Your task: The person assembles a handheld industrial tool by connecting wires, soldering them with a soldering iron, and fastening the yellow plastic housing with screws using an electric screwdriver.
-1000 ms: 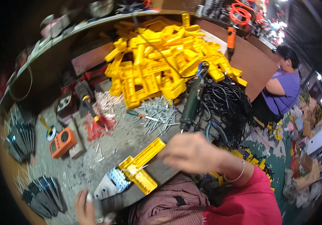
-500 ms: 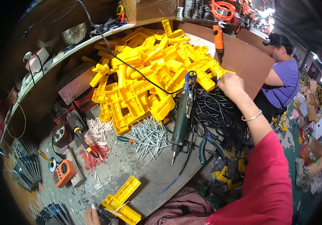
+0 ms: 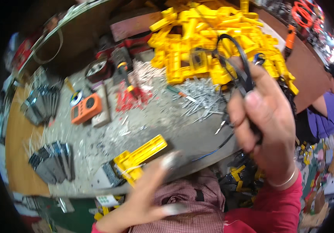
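Note:
My right hand (image 3: 270,112) is raised over the right part of the bench, its fingers closed on a black cable (image 3: 247,70) bent into a loop above them. Lower down, my left hand (image 3: 145,194) is spread open and somewhat blurred, with nothing in it. Just beyond its fingers a yellow plastic housing (image 3: 151,146) lies at the bench's front edge, a pale wire across it and a grey block (image 3: 105,176) against its left end. An electric screwdriver is mostly hidden behind my right hand; its bit (image 3: 220,127) shows.
Yellow housings (image 3: 190,31) are heaped at the back. Long screws (image 3: 202,97), white pieces (image 3: 147,70) and red pieces (image 3: 130,99) lie before them. An orange meter (image 3: 86,108) stands left of these, near dark grey wired parts (image 3: 52,163). A person in purple (image 3: 326,116) sits at right.
My right hand has come back from the far right side toward me with a black cable. My left hand has lifted off beside the yellow housing and spread. The view has shifted left.

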A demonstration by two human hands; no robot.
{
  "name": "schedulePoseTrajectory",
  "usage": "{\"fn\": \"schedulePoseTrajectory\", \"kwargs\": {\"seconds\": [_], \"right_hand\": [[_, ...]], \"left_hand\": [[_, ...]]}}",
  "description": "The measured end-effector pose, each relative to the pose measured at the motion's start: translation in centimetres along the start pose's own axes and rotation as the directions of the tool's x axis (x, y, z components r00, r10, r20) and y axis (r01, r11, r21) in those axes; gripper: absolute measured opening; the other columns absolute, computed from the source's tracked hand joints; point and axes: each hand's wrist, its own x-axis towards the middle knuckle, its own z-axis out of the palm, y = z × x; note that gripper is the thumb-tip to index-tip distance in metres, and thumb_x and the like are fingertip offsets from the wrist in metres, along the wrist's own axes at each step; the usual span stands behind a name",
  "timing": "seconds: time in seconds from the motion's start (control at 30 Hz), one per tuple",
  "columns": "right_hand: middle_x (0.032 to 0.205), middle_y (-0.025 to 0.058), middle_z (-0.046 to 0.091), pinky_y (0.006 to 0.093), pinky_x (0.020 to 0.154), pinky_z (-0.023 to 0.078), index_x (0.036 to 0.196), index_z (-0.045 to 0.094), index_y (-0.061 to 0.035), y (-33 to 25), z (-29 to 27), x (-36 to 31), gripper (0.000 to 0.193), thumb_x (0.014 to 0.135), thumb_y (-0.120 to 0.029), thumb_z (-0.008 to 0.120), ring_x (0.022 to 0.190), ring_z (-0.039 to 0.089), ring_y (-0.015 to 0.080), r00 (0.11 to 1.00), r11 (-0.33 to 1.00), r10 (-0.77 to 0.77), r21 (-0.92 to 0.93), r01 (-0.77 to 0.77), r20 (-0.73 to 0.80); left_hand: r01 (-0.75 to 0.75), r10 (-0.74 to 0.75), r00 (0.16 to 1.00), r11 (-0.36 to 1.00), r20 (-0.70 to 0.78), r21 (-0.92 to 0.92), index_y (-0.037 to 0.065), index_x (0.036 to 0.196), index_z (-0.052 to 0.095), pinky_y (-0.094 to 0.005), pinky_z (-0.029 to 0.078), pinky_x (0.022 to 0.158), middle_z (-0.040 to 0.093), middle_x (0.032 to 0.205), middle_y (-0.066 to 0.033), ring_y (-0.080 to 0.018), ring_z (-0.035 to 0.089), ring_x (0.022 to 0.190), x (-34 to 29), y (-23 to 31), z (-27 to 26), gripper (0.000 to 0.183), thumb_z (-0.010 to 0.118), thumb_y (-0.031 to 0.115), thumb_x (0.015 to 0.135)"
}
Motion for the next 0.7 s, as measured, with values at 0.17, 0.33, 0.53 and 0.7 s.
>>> {"fn": "schedulePoseTrajectory", "kwargs": {"seconds": [0.17, 0.33, 0.53, 0.7], "right_hand": [[0.080, 0.0057, 0.056, 0.0128, 0.037, 0.025, 0.138, 0.037, 0.0076, 0.3, 4.8, 0.3, 0.050, 0.099, -0.023, 0.042, 0.040, 0.036, -0.0004, 0.992, 0.996, -0.019, 0.088, 0.008, 0.126], [0.107, 0.0181, 0.059, 0.0239, 0.063, 0.049, 0.140, 0.035, 0.0047, 7.6, -5.3, 3.6, 0.052, 0.097, -0.018, 0.052, 0.076, 0.062, 0.0152, 0.990, 0.963, -0.140, -0.228, 0.142, 0.026], [0.112, 0.0123, 0.062, 0.0470, 0.105, 0.035, 0.115, 0.062, -0.0059, 9.1, 2.2, -3.4, 0.044, 0.073, -0.010, 0.071, 0.113, 0.056, 0.0300, 0.722, 0.462, 0.012, -0.644, 0.610, 0.692], [0.077, 0.0065, 0.055, 0.0372, 0.074, 0.050, 0.101, 0.064, -0.0070, 10.8, 1.7, -3.6, 0.031, 0.070, -0.003, 0.070, 0.068, 0.058, 0.0271, 0.764, 0.687, 0.038, -0.572, 0.448, 0.644]], "left_hand": [[0.686, -0.407, 0.724, 0.507, 0.557, -0.522, 0.004, 0.148, 0.025, -0.0381, 0.050, 0.085, 0.059, 0.118, -0.0253, -0.0296, 0.064, 0.103, 0.7, 1.7, 3.8, 0.071, 0.062, 0.027, 0.092], [0.294, -0.291, 0.956, 0.934, -0.042, 0.203, 0.000, 0.107, 0.061, -0.0353, 0.053, 0.063, 0.065, 0.082, -0.0118, -0.0295, 0.066, 0.075, -5.2, 0.4, 2.2, 0.027, 0.062, 0.010, 0.082], [0.273, -0.217, 0.962, 0.777, -0.167, 0.568, 0.003, 0.101, 0.060, -0.0362, 0.049, 0.055, 0.059, 0.071, -0.0068, -0.0240, 0.061, 0.064, -3.2, -0.9, 1.3, 0.031, 0.064, 0.007, 0.070], [0.222, -0.184, 0.975, 0.732, -0.126, 0.644, 0.003, 0.100, 0.061, -0.0325, 0.047, 0.053, 0.057, 0.070, -0.0049, -0.0206, 0.060, 0.061, -3.6, 1.0, -1.3, 0.030, 0.065, 0.009, 0.071]]}}
